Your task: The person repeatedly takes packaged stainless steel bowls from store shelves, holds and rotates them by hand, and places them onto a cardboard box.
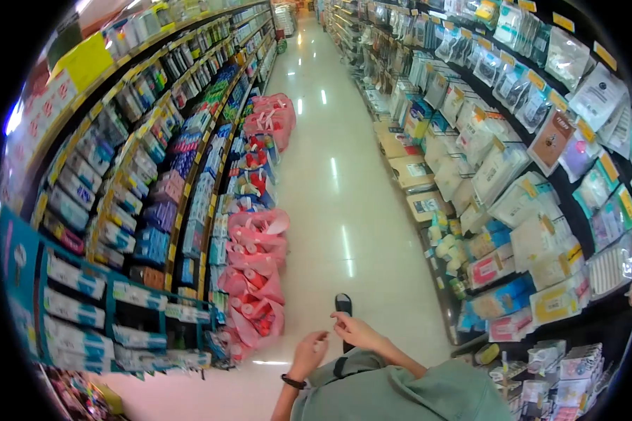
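Observation:
My left hand [310,353] is held in front of my body at the bottom centre, with a dark bracelet [293,382] on its wrist. Its fingers are curled, and whether anything small is between them cannot be made out. Just to the right, my right hand [352,330] reaches inward with its fingers partly bent and a finger pointing left; no object shows in it. A small gap separates the two hands. Below them are my green shirt [407,393] and a dark sandal [343,304] on the floor.
A pale shiny aisle floor [323,182] runs ahead. Along the left stand shelves of boxed goods [168,186], with pink bags [256,245] at their foot. Hanging packets [498,175] line the right shelves, above cardboard boxes [411,170]. A teal rack [21,259] is near left.

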The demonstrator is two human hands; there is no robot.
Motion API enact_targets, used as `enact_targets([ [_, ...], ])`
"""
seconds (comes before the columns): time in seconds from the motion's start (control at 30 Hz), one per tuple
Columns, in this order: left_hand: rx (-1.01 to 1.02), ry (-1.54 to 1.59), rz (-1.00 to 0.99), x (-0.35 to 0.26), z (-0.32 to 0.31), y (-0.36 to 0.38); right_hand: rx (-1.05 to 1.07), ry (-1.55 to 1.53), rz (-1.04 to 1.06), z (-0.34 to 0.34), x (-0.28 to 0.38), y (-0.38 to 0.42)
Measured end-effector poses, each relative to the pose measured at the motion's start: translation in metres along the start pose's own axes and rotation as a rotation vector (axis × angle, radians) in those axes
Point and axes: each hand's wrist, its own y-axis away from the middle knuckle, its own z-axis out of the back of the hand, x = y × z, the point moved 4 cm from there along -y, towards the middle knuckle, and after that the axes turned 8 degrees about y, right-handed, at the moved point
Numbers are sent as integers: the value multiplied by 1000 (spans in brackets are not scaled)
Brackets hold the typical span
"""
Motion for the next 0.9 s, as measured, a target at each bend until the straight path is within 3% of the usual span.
enact_targets([
  [0.07, 232, -181, -141, 8, -10, -44, 13, 39, 25, 23, -11, -54],
  [0.13, 463, -274, -67, -11, -3, -91, -53, 44, 87, 50, -8, -103],
  [0.33, 188, -386, -186, -46, 48, -234, -97, 25, 77, 147, -22, -219],
  [0.43, 168, -392, -34, -61, 72, -291, -120, 10, 35, 190, -15, -257],
  [0.67, 512, -389, -137, -23, 67, -406, -119, -108, -65, 220, -48, -319],
  [0.83, 530, -385, -160, -21, 78, -511, -16, -97, -74, 243, -58, -389],
  [0.9, 471, -323, -264, -26, 98, -557, 20, -136, -75, 261, -67, -428],
])
